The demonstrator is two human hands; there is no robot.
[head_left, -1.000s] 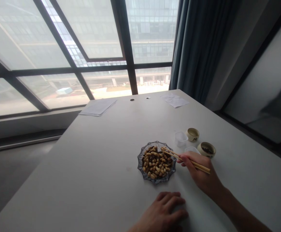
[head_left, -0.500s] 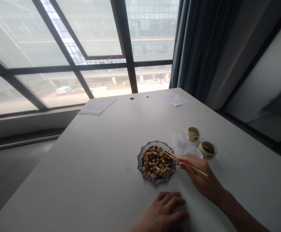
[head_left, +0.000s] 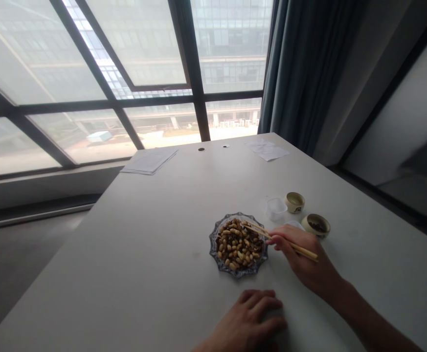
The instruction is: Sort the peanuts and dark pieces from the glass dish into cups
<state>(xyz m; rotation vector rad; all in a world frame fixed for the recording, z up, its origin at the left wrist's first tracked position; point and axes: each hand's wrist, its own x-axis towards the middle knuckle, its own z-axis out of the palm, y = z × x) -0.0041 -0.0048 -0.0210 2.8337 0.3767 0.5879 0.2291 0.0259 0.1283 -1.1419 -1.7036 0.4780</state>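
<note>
A scalloped glass plate [head_left: 216,261] holds a heap of peanuts [head_left: 237,247] in their shells, with small dark pieces among them. My right hand [head_left: 297,247] grips a pair of wooden chopsticks [head_left: 303,252], their tips over the upper right part of the heap. Whether the tips pinch a piece, I cannot tell. My left hand [head_left: 253,315] rests on the table below the plate, fingers bent loosely and apart, holding nothing. Behind my right hand, a clear plastic container [head_left: 294,225] is mostly hidden.
Another clear plastic container [head_left: 276,209] stands beside a small cream bowl [head_left: 294,202]. A second cream bowl [head_left: 316,226] with dark pieces inside sits nearer, to the right. Papers lie on the white table [head_left: 143,234] at the far left [head_left: 150,161] and far right [head_left: 267,149].
My right hand and the chopsticks have shifted slightly up, covering more of the nearer plastic container. The chopstick tips have moved a little left over the heap. My left hand stays in place.
</note>
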